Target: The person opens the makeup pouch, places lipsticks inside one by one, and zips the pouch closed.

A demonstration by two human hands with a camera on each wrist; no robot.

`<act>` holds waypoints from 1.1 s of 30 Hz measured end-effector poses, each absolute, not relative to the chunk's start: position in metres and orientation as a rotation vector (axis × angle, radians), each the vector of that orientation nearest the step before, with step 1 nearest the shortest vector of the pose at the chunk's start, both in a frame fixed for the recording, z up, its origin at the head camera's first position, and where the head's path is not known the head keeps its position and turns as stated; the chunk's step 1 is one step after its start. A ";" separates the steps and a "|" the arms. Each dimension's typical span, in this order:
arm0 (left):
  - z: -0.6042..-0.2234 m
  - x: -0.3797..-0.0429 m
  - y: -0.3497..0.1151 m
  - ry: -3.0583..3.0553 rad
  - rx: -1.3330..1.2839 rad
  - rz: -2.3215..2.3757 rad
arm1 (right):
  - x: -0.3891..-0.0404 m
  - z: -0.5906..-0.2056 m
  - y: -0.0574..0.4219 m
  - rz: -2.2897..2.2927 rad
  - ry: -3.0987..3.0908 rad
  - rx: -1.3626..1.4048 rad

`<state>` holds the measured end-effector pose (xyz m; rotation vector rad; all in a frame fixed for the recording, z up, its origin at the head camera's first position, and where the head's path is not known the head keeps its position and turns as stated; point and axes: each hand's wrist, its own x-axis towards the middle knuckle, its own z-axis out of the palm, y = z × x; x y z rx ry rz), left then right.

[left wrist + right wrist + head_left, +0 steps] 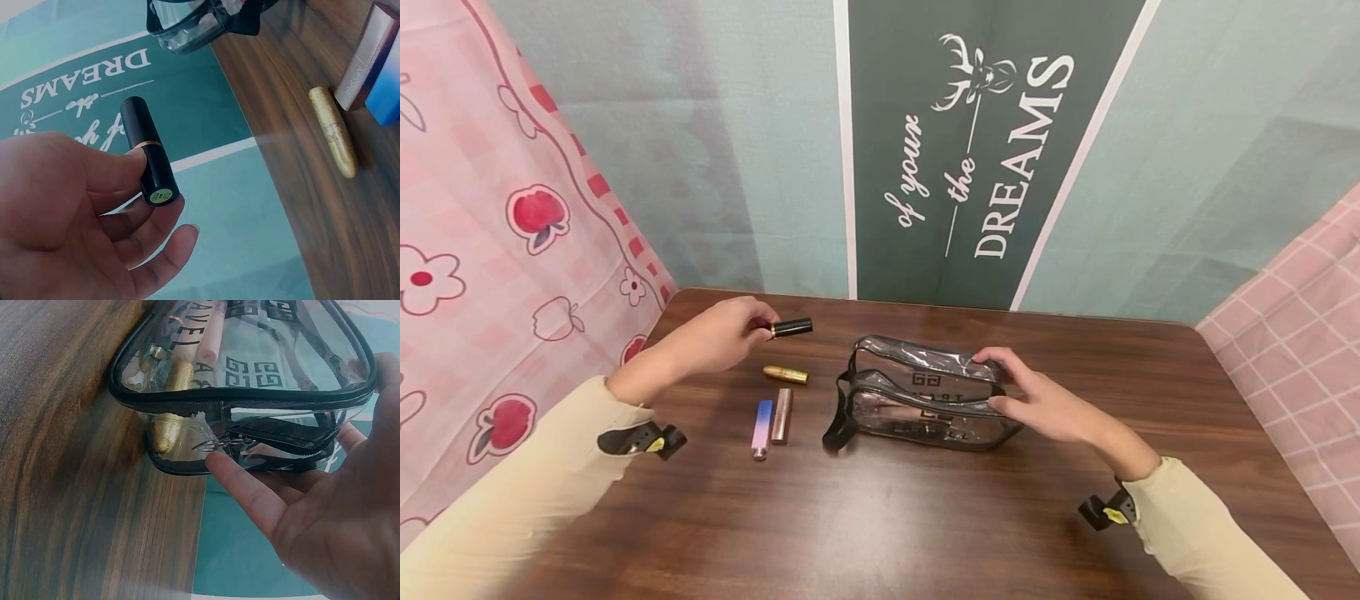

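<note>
In the head view my left hand (733, 332) holds a black lipstick tube (793, 327) above the table's far left part. The left wrist view shows thumb and fingers pinching this tube (149, 147), which has a thin gold band. My right hand (1047, 400) grips the right end of a clear zip pouch (925, 429) with black trim, thumb on the near rim and a finger on the far rim. The pouch's top gapes. Through its clear wall the right wrist view shows a gold tube (169, 419) and a pink tube (212, 340) inside.
Left of the pouch lie a gold bullet-shaped lipstick (786, 375), a rose-coloured tube (782, 415) and a blue-to-pink tube (762, 429). A black strap (838, 429) sticks out from the pouch's left end. Curtains hang behind the wooden table (880, 525) and at both sides.
</note>
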<state>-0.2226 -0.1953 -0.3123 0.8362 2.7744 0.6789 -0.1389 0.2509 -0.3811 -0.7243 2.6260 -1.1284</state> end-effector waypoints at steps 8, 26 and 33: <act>-0.308 -0.220 -0.186 2.769 0.841 0.683 | -0.138 -0.382 0.251 -1.129 2.633 -0.736; -0.307 -0.214 -0.159 2.770 0.941 0.669 | -0.137 -0.383 0.249 -1.130 2.635 -0.741; -0.314 -0.211 -0.145 2.739 1.002 0.658 | -0.137 -0.382 0.250 -1.122 2.642 -0.744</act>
